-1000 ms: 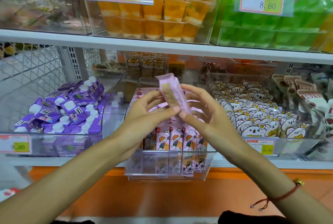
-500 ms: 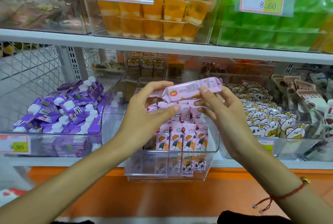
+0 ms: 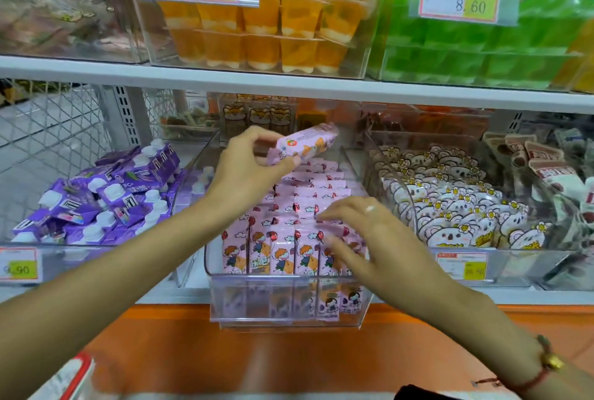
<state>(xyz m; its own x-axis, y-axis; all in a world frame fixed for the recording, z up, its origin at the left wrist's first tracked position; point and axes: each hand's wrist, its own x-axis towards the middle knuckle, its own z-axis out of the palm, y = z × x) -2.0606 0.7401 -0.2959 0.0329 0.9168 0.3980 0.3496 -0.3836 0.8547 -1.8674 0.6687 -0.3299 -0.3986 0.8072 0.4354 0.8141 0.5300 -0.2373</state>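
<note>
Packet [image 3: 302, 145] in left hand [image 3: 247, 171], right hand [image 3: 369, 239] lowered

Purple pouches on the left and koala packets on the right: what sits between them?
A clear bin full of pink packets, seen in the head view.

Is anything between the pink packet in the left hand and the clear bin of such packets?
The packet in the left hand hangs over the back rows of the open bin, nothing visible between. The right hand lies over the front right rows.
</note>
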